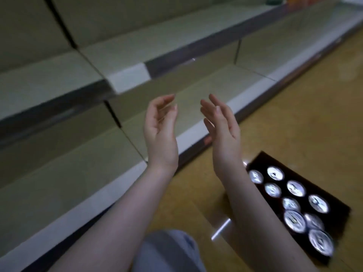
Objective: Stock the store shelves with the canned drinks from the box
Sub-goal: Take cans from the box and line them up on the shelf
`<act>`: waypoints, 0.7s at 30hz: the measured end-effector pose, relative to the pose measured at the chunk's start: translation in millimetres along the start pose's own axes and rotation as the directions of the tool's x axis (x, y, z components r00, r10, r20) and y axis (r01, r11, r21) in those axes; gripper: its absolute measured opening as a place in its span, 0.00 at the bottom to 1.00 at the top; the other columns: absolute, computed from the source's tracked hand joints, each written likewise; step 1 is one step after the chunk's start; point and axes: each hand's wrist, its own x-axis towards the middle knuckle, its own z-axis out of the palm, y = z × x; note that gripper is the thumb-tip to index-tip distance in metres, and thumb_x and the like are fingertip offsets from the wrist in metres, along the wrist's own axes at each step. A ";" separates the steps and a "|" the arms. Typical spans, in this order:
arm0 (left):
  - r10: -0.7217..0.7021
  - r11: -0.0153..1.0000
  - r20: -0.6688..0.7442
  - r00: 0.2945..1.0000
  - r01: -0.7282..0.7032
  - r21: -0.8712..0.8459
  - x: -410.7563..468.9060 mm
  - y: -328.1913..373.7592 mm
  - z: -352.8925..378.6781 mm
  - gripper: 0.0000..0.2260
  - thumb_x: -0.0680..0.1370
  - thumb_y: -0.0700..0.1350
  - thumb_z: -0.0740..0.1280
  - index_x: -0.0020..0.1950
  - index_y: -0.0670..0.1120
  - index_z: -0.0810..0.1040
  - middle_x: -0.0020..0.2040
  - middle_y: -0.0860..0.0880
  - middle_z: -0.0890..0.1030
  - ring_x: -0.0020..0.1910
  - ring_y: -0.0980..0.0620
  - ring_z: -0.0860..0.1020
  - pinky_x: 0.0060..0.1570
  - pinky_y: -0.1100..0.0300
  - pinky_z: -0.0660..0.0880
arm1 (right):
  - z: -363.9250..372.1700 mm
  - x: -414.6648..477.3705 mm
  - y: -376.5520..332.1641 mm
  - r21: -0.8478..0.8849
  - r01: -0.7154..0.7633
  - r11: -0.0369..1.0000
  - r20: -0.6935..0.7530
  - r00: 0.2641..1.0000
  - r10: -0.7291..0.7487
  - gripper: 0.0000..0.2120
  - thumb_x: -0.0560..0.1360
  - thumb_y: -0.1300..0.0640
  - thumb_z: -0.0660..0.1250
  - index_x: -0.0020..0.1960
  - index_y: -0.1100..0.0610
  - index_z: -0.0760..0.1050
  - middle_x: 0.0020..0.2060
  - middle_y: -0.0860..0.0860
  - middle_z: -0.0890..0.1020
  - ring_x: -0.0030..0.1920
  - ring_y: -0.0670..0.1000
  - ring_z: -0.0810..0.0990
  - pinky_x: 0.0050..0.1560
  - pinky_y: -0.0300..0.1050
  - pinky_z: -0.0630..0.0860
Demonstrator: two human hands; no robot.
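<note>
A dark box (337,208) lies on the floor at the lower right, holding several upright cans (296,188) whose silver tops face up. My left hand (160,126) and my right hand (221,122) are raised side by side in front of the lowest shelf (196,95), palms facing each other, fingers relaxed, holding nothing. My right forearm covers the box's left side. The shelf boards in view carry no cans.
Beige shelving runs from the lower left to the upper right, with a middle shelf (125,50) above the lowest one and white price rails (129,77) on the front edges. Colourful goods (294,1) sit far off at the top right. Tan floor (294,114) lies right of the shelves. My knee (169,250) is at the bottom.
</note>
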 end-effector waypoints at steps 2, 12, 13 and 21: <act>-0.072 0.997 0.070 0.995 0.073 0.000 -17.4 -21.1 33.8 0.07 0.78 0.38 0.63 0.50 0.49 0.76 0.49 0.55 0.78 0.47 0.67 0.76 0.46 0.74 0.71 | -42.6 -0.4 7.7 -0.032 -0.003 0.999 -0.058 0.998 0.001 0.13 0.81 0.56 0.55 0.64 0.52 0.71 0.60 0.50 0.78 0.63 0.46 0.75 0.62 0.37 0.73; -0.252 0.968 0.400 0.881 0.234 0.095 -86.4 -118.5 134.2 0.07 0.78 0.42 0.64 0.54 0.48 0.76 0.53 0.54 0.79 0.53 0.61 0.76 0.48 0.75 0.71 | -219.2 -8.7 66.6 -0.168 -0.084 0.982 -0.453 0.892 -0.002 0.09 0.80 0.55 0.58 0.58 0.49 0.73 0.56 0.50 0.80 0.62 0.48 0.77 0.64 0.42 0.72; -0.279 0.960 0.426 0.861 0.259 0.106 -91.0 -130.3 139.5 0.07 0.77 0.42 0.64 0.55 0.47 0.77 0.53 0.54 0.79 0.52 0.61 0.76 0.47 0.75 0.71 | -231.9 -8.9 73.3 -0.177 -0.107 0.978 -0.496 0.868 0.005 0.10 0.80 0.56 0.57 0.58 0.50 0.74 0.57 0.50 0.80 0.62 0.48 0.77 0.63 0.42 0.72; -0.545 0.838 0.626 0.557 0.380 0.391 -128.2 -228.1 205.4 0.13 0.77 0.42 0.65 0.61 0.48 0.74 0.57 0.51 0.78 0.57 0.55 0.75 0.56 0.65 0.70 | -294.3 -1.4 133.6 -0.163 -0.314 0.935 -0.683 0.720 0.123 0.08 0.79 0.55 0.58 0.50 0.45 0.75 0.56 0.50 0.79 0.61 0.49 0.76 0.63 0.46 0.71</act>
